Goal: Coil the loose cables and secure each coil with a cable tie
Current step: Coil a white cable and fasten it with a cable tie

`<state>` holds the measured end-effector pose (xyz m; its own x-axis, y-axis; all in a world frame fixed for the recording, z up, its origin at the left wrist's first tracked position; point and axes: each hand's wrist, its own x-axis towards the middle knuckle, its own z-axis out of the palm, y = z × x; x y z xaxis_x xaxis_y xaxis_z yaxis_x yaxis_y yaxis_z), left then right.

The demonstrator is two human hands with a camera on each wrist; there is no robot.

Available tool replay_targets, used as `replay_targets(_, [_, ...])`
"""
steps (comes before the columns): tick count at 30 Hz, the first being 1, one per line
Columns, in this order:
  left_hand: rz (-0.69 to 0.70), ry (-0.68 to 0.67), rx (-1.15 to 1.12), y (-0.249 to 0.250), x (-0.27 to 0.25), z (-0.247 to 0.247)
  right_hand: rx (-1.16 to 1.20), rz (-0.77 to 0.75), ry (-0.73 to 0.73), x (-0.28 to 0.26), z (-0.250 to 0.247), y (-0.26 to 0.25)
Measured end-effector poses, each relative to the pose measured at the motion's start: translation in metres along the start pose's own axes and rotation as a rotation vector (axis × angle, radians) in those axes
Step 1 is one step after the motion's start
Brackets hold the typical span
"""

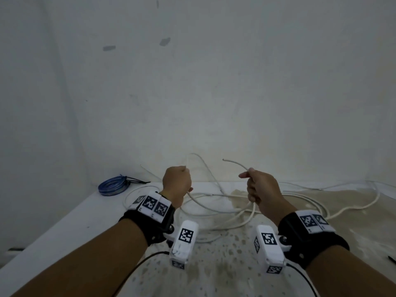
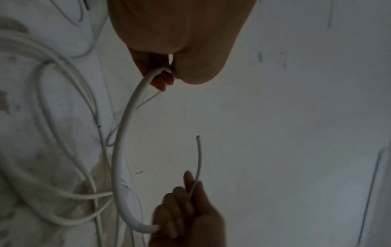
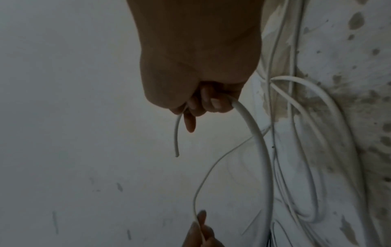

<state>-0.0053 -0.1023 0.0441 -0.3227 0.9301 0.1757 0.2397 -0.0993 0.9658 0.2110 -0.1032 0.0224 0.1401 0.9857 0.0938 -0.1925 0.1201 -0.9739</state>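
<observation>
A long white cable (image 1: 214, 210) lies in loose loops on the white table (image 1: 75, 221). My left hand (image 1: 176, 182) is raised above it in a fist, gripping one stretch of this cable (image 2: 122, 142). My right hand (image 1: 255, 185) grips the cable near its free end (image 1: 224, 160), which curves up and to the left. In the right wrist view the right hand (image 3: 203, 107) has its fingers curled round the cable (image 3: 253, 133), with the short tail (image 3: 176, 154) hanging beside it. A slack arc of cable joins the two hands.
A blue cable coil (image 1: 112, 186) lies at the table's back left, with black cable ties (image 1: 137, 181) at its side. A wall stands close behind the table. The tabletop near me is stained and speckled. A small black object (image 1: 392, 259) shows at the right edge.
</observation>
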Motion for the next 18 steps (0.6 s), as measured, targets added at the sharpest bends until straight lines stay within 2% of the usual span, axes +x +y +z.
replay_targets(3, [0.178, -0.02, 0.117, 0.013, -0.006, -0.001, -0.027, -0.117, -0.082, -0.006, 0.012, -0.018])
replay_targets(6, [0.337, -0.116, 0.275, 0.023, -0.008, 0.0, -0.056, -0.251, -0.14, -0.011, 0.031, -0.033])
replay_targets(10, [0.476, -0.22, 0.309, 0.034, -0.013, 0.004, -0.317, -0.403, -0.155, -0.01, 0.053, -0.036])
replay_targets(14, [0.502, -0.202, 0.249, 0.035, -0.014, 0.006, -0.537, -0.435, -0.11, -0.004, 0.057, -0.026])
replay_targets(18, [0.359, -0.216, 0.17, 0.02, -0.013, 0.003, -0.504, -0.395, 0.086, 0.003, 0.048, -0.022])
